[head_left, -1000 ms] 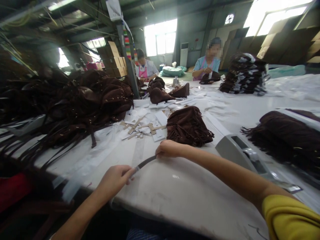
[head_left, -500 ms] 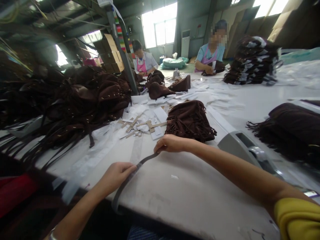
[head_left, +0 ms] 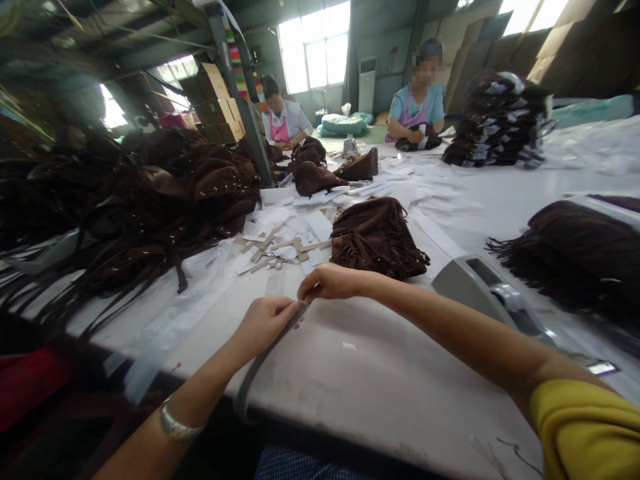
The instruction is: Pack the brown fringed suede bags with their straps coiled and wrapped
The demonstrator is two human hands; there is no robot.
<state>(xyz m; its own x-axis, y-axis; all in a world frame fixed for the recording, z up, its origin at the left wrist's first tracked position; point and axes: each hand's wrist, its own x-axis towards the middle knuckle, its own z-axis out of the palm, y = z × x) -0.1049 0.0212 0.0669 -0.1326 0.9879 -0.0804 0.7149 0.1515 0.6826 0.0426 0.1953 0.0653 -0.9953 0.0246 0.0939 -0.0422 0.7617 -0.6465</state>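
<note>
A long, narrow grey-brown strap runs over the table's near edge and hangs down in front. My left hand pinches it close to its upper end, thumb on top. Right beside it, my right hand is closed at the strap's end, its fingertips almost touching the left ones. Just beyond the right hand lies a dark brown fringed bag. The grey tape dispenser stands to the right of that bag, partly behind my right forearm.
Brown bags are heaped on the left. Card scraps and white paper litter the middle. More fringed bags lie at right, with a tall bag stack behind. Two co-workers in pink aprons work across the table.
My left hand has slid up and right along the strap until it meets my right hand. The right hand has shifted slightly left. A co-worker's hands have moved on a bag.
</note>
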